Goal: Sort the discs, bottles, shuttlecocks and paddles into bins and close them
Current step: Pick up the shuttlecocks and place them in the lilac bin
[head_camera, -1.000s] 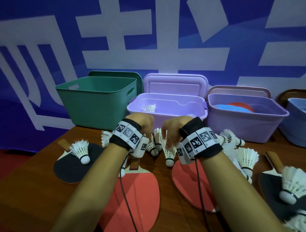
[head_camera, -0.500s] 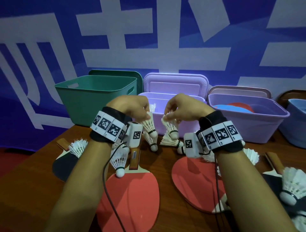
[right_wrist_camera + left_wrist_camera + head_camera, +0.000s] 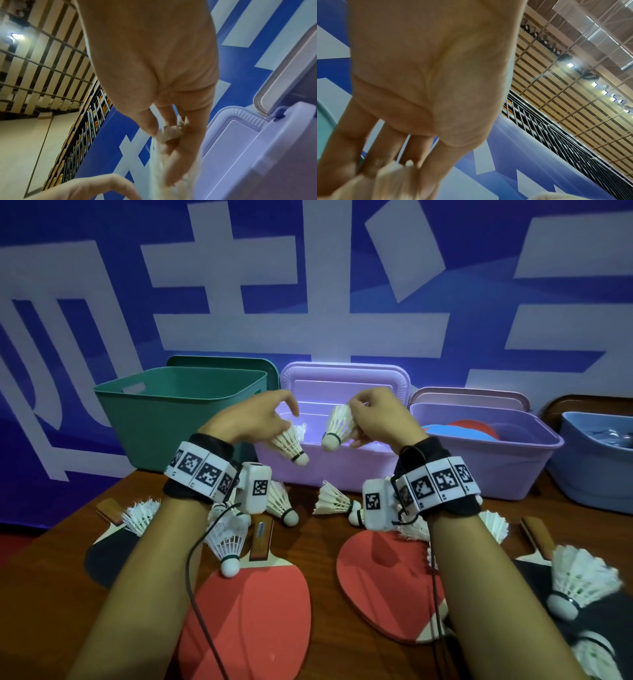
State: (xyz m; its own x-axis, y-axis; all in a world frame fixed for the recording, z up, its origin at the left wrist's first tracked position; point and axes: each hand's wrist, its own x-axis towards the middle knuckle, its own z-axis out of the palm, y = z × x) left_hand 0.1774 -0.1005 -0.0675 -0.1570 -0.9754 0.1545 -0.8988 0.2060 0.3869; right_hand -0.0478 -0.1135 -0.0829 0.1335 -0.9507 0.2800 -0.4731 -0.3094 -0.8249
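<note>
My left hand (image 3: 284, 422) holds a white shuttlecock (image 3: 289, 445) by its feathers, cork tilted down to the right, just before the front rim of the middle lilac bin (image 3: 342, 470). In the left wrist view its feathers (image 3: 388, 180) blur against the fingertips. My right hand (image 3: 352, 412) pinches a second shuttlecock (image 3: 337, 424) by the feather tips, cork hanging down at the same rim. The right wrist view shows that pinch (image 3: 171, 135) beside the open bin (image 3: 257, 148). White shuttlecocks (image 3: 301, 429) lie inside the bin. Several more lie on the table (image 3: 332, 501).
A green bin (image 3: 178, 419) stands left. The purple bin (image 3: 496, 463) on the right holds red and blue discs (image 3: 459, 429). A blue bin (image 3: 596, 470) sits far right. Red paddles (image 3: 253, 611) (image 3: 387, 587) and black paddles (image 3: 106, 556) (image 3: 599, 631) lie on the wooden table.
Both hands picked a shuttlecock off the table and rose with it, moving forward to the front rim of the middle lilac bin.
</note>
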